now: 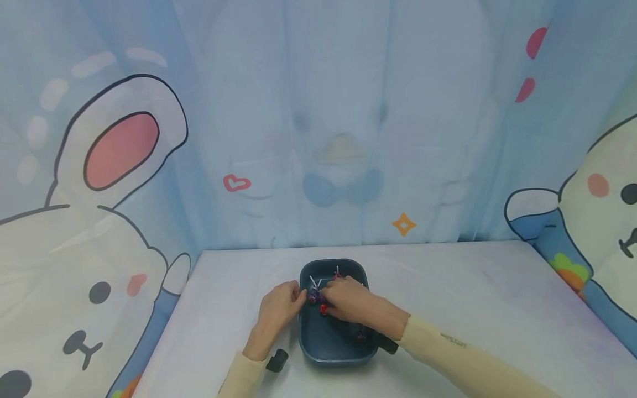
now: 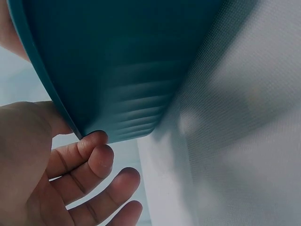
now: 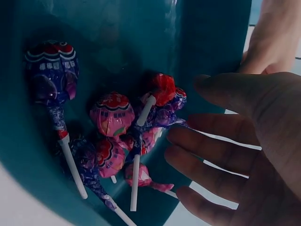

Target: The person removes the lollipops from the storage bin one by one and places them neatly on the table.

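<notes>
A dark teal plastic basin (image 1: pixel 325 344) stands on the table, holding several wrapped lollipops. My left hand (image 1: pixel 278 307) pinches the basin's left rim between thumb and fingers, as the left wrist view shows at close range. Inside the basin, my right hand (image 1: pixel 350 298) reaches over the lollipops with its fingers extended and thumb apart. In the right wrist view a big purple lollipop (image 3: pixel 51 73) lies off to one side. A pink lollipop (image 3: pixel 112 113) and a red-wrapped one (image 3: pixel 163 89) lie in the cluster nearer the fingertips. Some lollipops are partly hidden by others.
A white cloth-covered table (image 1: pixel 463 298) spreads around the basin. Behind it hangs a blue curtain (image 1: pixel 428 138) with cartoon animals. Black wrist devices, one near each forearm (image 1: pixel 277 360), sit close to the basin's sides.
</notes>
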Available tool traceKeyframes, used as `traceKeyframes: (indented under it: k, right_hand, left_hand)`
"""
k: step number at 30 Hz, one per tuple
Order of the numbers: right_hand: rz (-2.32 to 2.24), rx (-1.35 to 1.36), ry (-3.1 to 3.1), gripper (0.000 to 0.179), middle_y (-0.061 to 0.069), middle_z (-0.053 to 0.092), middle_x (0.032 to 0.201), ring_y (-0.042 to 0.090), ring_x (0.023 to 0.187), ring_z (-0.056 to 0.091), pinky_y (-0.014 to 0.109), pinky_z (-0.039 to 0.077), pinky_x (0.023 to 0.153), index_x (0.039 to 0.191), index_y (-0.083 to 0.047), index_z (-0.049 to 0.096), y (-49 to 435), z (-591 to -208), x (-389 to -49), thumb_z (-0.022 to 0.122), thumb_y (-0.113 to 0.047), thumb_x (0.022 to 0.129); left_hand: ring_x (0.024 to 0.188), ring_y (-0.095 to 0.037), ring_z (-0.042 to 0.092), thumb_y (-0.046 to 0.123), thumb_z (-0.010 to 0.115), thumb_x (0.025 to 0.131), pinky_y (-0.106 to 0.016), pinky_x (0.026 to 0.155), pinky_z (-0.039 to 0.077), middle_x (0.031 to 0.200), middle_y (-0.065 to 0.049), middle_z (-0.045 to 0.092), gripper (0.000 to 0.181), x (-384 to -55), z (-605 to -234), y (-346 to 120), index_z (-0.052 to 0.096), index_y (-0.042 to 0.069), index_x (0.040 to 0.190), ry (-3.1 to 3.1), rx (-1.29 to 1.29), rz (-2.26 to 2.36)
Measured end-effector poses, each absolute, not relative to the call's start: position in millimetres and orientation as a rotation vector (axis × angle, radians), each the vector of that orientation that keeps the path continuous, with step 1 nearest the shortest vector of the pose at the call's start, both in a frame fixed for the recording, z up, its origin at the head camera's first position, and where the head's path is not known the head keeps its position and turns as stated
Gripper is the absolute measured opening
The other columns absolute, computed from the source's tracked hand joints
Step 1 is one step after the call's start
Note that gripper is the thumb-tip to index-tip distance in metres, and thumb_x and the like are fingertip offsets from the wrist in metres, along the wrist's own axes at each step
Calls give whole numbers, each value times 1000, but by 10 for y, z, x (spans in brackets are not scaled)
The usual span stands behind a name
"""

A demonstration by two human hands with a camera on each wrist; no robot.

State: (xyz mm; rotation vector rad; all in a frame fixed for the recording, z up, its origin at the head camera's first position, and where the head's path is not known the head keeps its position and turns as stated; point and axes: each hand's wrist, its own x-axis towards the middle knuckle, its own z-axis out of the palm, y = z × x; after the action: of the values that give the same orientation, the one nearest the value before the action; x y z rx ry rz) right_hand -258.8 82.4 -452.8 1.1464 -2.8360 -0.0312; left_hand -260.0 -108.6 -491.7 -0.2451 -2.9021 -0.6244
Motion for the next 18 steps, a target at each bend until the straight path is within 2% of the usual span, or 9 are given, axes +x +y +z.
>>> traceKeyframes:
  k: [10, 18]
  right_hand:
    - [-78, 1202, -2866, 22, -1, 66, 80, 13, 72, 61, 35, 51, 74, 93, -16, 66, 745, -4497, -2596, 69, -33, 79]
    - [-66, 1256, -2844, 12, -2, 62, 69, 9, 57, 51, 28, 50, 61, 78, -15, 66, 681, -4521, -2628, 69, -26, 80]
  left_hand:
    - [48, -8, 41, 38, 55, 87, -23, 43, 31, 55, 6, 44, 30, -2602, -4941, -1079, 47, 19, 65, -2913, -235, -624]
    - [50, -8, 42, 37, 55, 88, -23, 44, 33, 57, 5, 45, 29, -2596, -4926, -1071, 48, 19, 67, -2932, -219, -654]
